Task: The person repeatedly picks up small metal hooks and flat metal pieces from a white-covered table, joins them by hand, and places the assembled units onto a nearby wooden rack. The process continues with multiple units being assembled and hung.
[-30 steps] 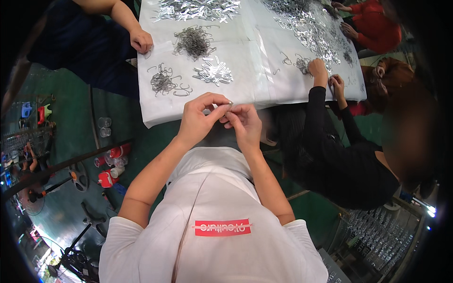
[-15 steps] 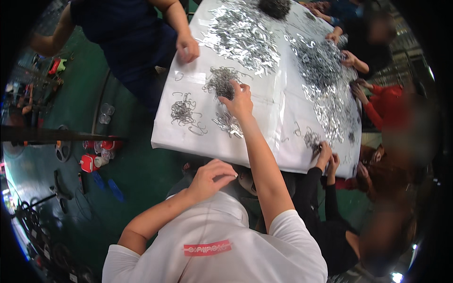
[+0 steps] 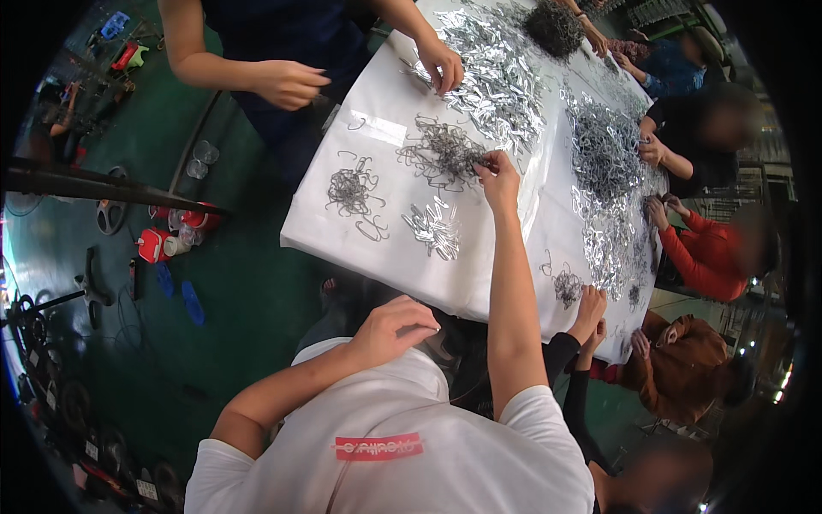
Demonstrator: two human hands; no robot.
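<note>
My right hand reaches over the white-covered table. Its fingers pinch at the right edge of a tangled pile of dark wire hooks, with some wires at the fingertips. Close to my body, off the table's near edge, my left hand is closed in a pinch. A tiny pale spot shows at its fingertips, too small to name. Left of my right hand lies a smaller heap of wire hooks. A small pile of shiny metal strips lies nearer to me.
A co-worker's hand is at the large heap of shiny strips. Other people work along the right side around more metal piles. Nearby on my right, another person's hand is by a small wire heap. Red containers stand on the floor.
My right hand has moved from atop the middle wire pile to its right edge, and the pile looks more spread. My left hand stays pinched. The co-worker opposite has reached to the shiny heap.
</note>
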